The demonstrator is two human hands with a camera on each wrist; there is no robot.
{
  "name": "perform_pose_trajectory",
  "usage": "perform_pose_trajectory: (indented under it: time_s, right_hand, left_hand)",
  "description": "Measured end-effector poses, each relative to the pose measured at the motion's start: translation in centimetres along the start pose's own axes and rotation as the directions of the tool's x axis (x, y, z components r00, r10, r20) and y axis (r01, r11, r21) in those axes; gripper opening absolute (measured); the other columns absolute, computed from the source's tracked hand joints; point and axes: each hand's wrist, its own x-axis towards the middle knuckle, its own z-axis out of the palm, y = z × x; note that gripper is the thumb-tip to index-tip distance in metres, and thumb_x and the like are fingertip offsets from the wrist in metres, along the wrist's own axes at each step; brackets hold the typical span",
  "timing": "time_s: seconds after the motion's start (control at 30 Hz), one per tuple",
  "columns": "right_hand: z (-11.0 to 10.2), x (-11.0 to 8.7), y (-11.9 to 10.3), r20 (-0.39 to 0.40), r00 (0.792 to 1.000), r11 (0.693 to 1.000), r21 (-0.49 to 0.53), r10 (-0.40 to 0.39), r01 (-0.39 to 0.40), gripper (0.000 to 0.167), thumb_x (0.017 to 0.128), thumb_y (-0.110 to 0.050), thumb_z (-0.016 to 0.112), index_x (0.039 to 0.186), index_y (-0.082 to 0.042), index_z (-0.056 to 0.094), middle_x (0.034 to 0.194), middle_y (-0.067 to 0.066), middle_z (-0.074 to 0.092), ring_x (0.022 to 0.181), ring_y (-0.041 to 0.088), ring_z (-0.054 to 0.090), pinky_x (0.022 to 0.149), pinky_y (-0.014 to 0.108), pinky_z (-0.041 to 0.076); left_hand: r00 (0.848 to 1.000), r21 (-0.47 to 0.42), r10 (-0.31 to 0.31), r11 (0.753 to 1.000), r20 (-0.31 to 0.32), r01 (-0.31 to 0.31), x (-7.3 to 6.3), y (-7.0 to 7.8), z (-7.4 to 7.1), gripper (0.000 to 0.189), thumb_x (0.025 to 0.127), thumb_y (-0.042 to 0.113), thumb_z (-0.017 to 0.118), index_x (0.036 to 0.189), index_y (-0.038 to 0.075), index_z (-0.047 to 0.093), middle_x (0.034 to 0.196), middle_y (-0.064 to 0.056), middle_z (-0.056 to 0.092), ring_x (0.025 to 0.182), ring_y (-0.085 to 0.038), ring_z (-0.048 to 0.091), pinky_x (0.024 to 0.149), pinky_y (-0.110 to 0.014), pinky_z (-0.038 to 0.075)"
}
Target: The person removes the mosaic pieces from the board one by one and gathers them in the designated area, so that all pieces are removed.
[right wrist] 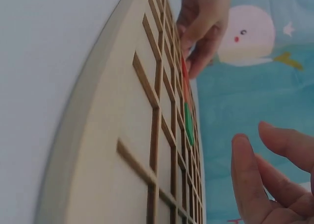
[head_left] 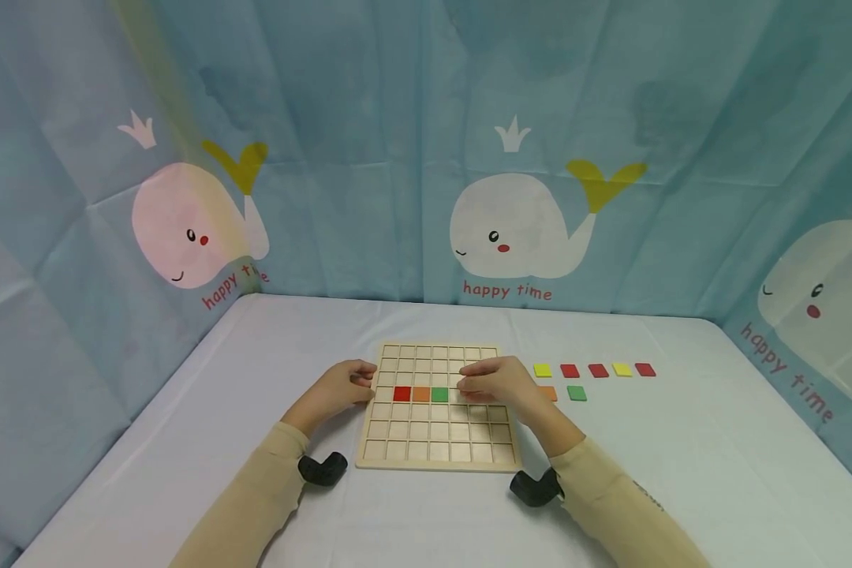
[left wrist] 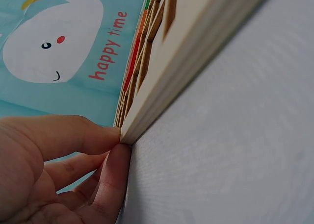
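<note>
On the worktop point(head_left: 412, 521) I have the left hand point(head_left: 337, 390) gripping the wooden grid board's point(head_left: 436, 465) left edge between thumb and fingertip. Midway up the board, a red tile point(head_left: 401, 394), orange tile point(head_left: 421, 394) and green tile point(head_left: 439, 394) fill adjoining cells; just right of them my right hand point(head_left: 500, 383) hovers, thumb and fingers apart, holding nothing. Off the board's right edge lie a loose orange tile point(head_left: 550, 393) and loose green tile point(head_left: 577, 393), and behind those, toward the worktop's far edge, a row of five yellow and red tiles point(head_left: 598, 371).
</note>
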Motion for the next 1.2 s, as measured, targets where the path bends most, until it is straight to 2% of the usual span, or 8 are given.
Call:
perform_pose_trajectory:
  time_s: [0.43, 0.6, 1.03, 1.2]
  right_hand:
    - [2.2, 1.1, 0.5, 0.01, 1.0, 1.0, -0.017, 0.014, -0.014, 0.027, 0.088, -0.005, 0.072, 0.111, 0.009, 0.069, 0.09, 0.012, 0.076, 0.073, 0.018, 0.073, 0.074, 0.034, 0.061]
    - [2.2, 1.4, 0.8, 0.014, 1.0, 0.999, -0.026, 0.025, -0.025, 0.028, 0.086, -0.005, 0.074, 0.111, 0.008, 0.07, 0.093, 0.013, 0.075, 0.074, 0.018, 0.074, 0.072, 0.033, 0.061]
    - [1.8, 1.4, 1.6, 0.106, 0.994, 0.999, -0.014, 0.033, -0.032, 0.028, 0.086, -0.005, 0.073, 0.111, 0.008, 0.069, 0.09, 0.015, 0.075, 0.068, 0.013, 0.072, 0.069, 0.028, 0.06]
    - [1.7, 1.5, 1.4, 0.129, 0.991, 0.999, -0.015, 0.032, -0.03, 0.03, 0.087, -0.004, 0.072, 0.114, 0.009, 0.068, 0.09, 0.015, 0.075, 0.068, 0.012, 0.071, 0.069, 0.028, 0.06]
  left_hand:
    - [1.0, 0.027, -0.004, 1.0, -0.009, 0.005, -0.2, 0.2, 0.1, 0.048, 0.084, 0.002, 0.065, 0.131, -0.004, 0.058, 0.112, -0.014, 0.062, 0.095, -0.02, 0.057, 0.073, -0.027, 0.052]
    - [1.0, 0.025, 0.002, 1.0, -0.007, -0.002, -0.3, 0.4, -0.1, 0.048, 0.085, 0.002, 0.064, 0.132, -0.004, 0.057, 0.114, -0.015, 0.062, 0.097, -0.021, 0.057, 0.074, -0.027, 0.052]
    - [1.0, 0.037, -0.015, 0.999, -0.006, 0.015, -0.3, 0.2, 0.0, 0.05, 0.085, 0.004, 0.065, 0.133, -0.002, 0.057, 0.116, -0.014, 0.062, 0.1, -0.02, 0.058, 0.076, -0.027, 0.052]
    - [1.0, 0.03, -0.004, 1.0, -0.007, 0.004, -0.3, 0.4, 0.0, 0.049, 0.085, 0.003, 0.065, 0.133, -0.003, 0.057, 0.114, -0.014, 0.062, 0.097, -0.02, 0.058, 0.074, -0.028, 0.052]
